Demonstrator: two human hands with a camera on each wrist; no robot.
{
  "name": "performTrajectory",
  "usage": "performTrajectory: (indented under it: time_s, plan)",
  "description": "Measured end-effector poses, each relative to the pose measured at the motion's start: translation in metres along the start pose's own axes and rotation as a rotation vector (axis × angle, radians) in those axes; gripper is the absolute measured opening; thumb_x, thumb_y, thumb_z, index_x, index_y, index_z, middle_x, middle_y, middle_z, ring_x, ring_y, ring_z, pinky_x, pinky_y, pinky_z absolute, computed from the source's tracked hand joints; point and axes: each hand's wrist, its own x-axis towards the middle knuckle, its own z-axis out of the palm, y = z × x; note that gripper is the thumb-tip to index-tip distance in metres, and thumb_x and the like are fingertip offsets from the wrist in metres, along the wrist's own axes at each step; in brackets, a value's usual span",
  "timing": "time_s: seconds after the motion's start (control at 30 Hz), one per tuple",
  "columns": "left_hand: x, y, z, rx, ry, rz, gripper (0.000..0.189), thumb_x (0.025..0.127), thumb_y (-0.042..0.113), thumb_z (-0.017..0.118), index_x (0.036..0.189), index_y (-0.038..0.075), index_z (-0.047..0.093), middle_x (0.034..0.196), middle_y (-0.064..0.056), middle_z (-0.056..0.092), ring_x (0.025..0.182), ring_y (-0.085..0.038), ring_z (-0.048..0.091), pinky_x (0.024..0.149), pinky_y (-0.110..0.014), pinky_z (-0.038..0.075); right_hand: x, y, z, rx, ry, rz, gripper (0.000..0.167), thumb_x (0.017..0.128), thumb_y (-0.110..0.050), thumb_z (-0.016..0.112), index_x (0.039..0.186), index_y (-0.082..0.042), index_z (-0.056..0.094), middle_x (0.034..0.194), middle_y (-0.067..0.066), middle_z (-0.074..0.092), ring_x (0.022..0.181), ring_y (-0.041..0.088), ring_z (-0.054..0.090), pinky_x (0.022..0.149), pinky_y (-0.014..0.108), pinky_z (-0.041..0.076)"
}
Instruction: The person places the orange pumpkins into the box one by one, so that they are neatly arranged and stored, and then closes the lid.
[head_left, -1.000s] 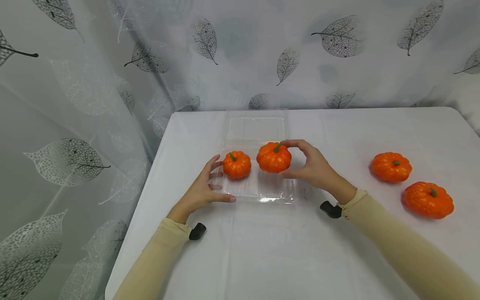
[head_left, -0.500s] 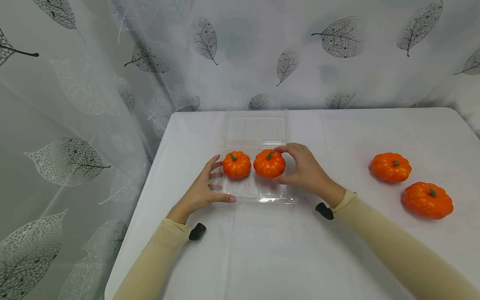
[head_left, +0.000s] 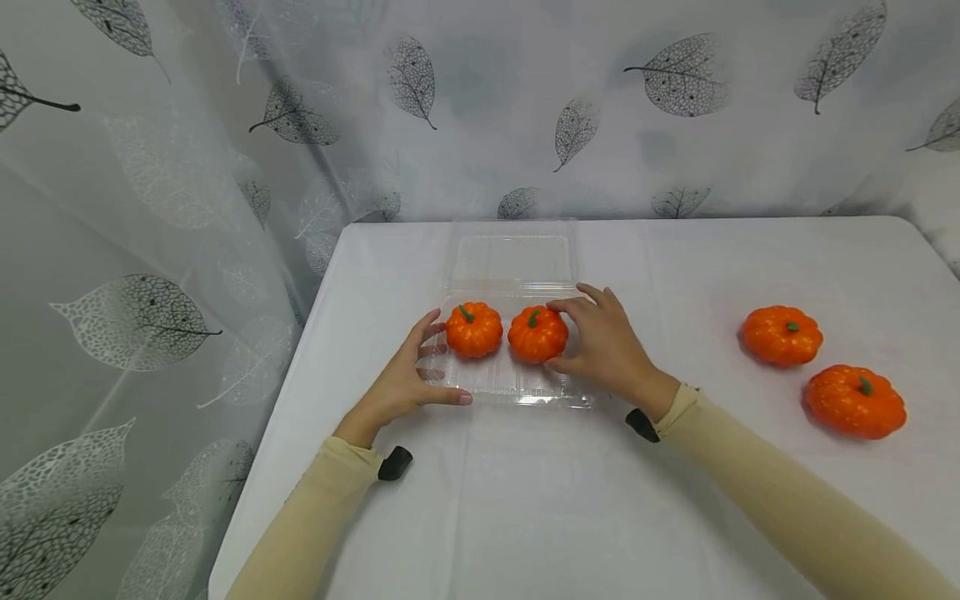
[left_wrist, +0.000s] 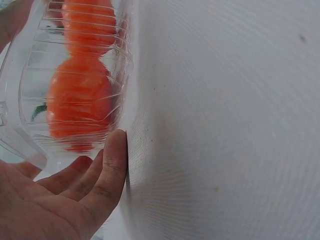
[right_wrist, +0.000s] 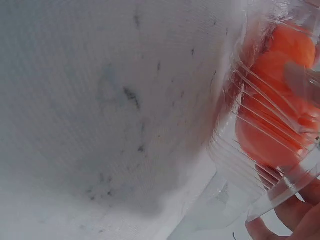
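Note:
A clear plastic clamshell container lies on the table, its lid folded back. Inside it, a small orange pumpkin with a green stem sits on the left. My left hand holds the container's left end, thumb along the front edge and fingers on the side wall; the left wrist view shows the fingertips low against the wall. A second small pumpkin sits in the right half, pinched between thumb and index finger of my right hand. The other right-hand fingers are spread over the container's right rim.
Two larger, flatter orange pumpkins lie on the right of the white-covered table. A curtain with leaf prints hangs along the back and left side.
My right hand has moved left and down with its pumpkin, bringing it into the container's right half beside the other one. Its outer fingers have spread. The left hand has stayed in place.

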Motion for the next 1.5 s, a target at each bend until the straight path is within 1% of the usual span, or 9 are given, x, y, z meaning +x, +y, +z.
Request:
performTrajectory:
  time_s: [0.1,0.23,0.33,0.6,0.87,1.1,1.23,1.5]
  plan:
    - [0.0002,-0.0001,0.0002,-0.001,-0.001,-0.001,0.126,0.067,0.023,0.098,0.162,0.026,0.015,0.16,0.004,0.031,0.138,-0.025,0.043,0.103,-0.045,0.049,-0.0012,-0.0014,-0.0002,-0.046,0.008,-0.003,0.077,0.069,-0.028,0.093,0.134,-0.003,0.06,0.132,0.016,0.063,0.146,0.042,0.026,0.12,0.061,0.006]
    - [-0.0001,0.0,0.0004,0.001,0.001,-0.002,0.126,0.068,0.022,0.097,0.163,0.026,0.015,0.16,0.004,0.031,0.138,-0.026,0.043,0.103,-0.046,0.049,-0.0014,-0.0026,-0.0006,-0.124,0.012,-0.002,0.076,0.069,-0.031,0.092,0.133,-0.003,0.061,0.13,0.019,0.062,0.145,0.044,0.026,0.119,0.064,0.007]
    - [-0.0003,-0.0001,0.0002,0.003,0.002,-0.003,0.125,0.068,0.021,0.097,0.163,0.026,0.015,0.16,0.004,0.031,0.138,-0.026,0.043,0.104,-0.046,0.048,-0.0014,-0.0035,-0.0005,-0.153,0.001,0.009,0.077,0.069,-0.032,0.092,0.134,-0.002,0.061,0.128,0.021,0.061,0.144,0.046,0.027,0.119,0.064,0.009]
    - [-0.0006,0.0,-0.0009,-0.008,-0.002,0.004,0.128,0.066,0.026,0.098,0.162,0.027,0.015,0.159,0.004,0.032,0.138,-0.027,0.043,0.104,-0.046,0.048,-0.0028,-0.0051,-0.0001,-0.147,-0.013,0.03,0.08,0.072,-0.03,0.089,0.138,0.0,0.058,0.13,0.021,0.059,0.144,0.046,0.027,0.119,0.064,0.011]
    - [-0.0006,0.0007,-0.001,-0.005,-0.007,0.009,0.128,0.066,0.028,0.098,0.163,0.025,0.014,0.161,0.001,0.031,0.138,-0.029,0.042,0.104,-0.047,0.048,-0.005,-0.0052,-0.0001,-0.128,-0.009,0.023,0.085,0.07,-0.036,0.09,0.139,-0.001,0.057,0.13,0.021,0.059,0.144,0.046,0.027,0.119,0.064,0.01]
    - [-0.001,0.0015,-0.0014,-0.005,-0.014,0.02,0.128,0.066,0.026,0.098,0.163,0.024,0.014,0.161,-0.001,0.029,0.14,-0.031,0.041,0.104,-0.048,0.048,-0.007,-0.0038,0.0009,-0.118,0.009,0.014,0.083,0.071,-0.037,0.089,0.139,-0.001,0.057,0.131,0.02,0.059,0.143,0.046,0.028,0.119,0.064,0.011]
    - [-0.0005,0.0004,-0.001,-0.004,-0.014,0.017,0.129,0.065,0.028,0.098,0.163,0.025,0.014,0.161,0.0,0.03,0.139,-0.029,0.042,0.104,-0.047,0.048,-0.0079,-0.0035,0.0002,-0.117,0.022,0.009,0.083,0.071,-0.037,0.089,0.139,-0.001,0.057,0.131,0.02,0.059,0.143,0.046,0.029,0.119,0.064,0.011]
    - [0.0007,-0.0006,-0.0006,-0.009,-0.01,0.021,0.129,0.065,0.028,0.099,0.163,0.025,0.015,0.16,0.001,0.031,0.139,-0.029,0.042,0.104,-0.046,0.049,-0.0048,-0.0042,0.0005,-0.132,0.031,0.037,0.079,0.073,-0.035,0.088,0.138,-0.001,0.058,0.13,0.021,0.059,0.142,0.046,0.03,0.119,0.064,0.012]
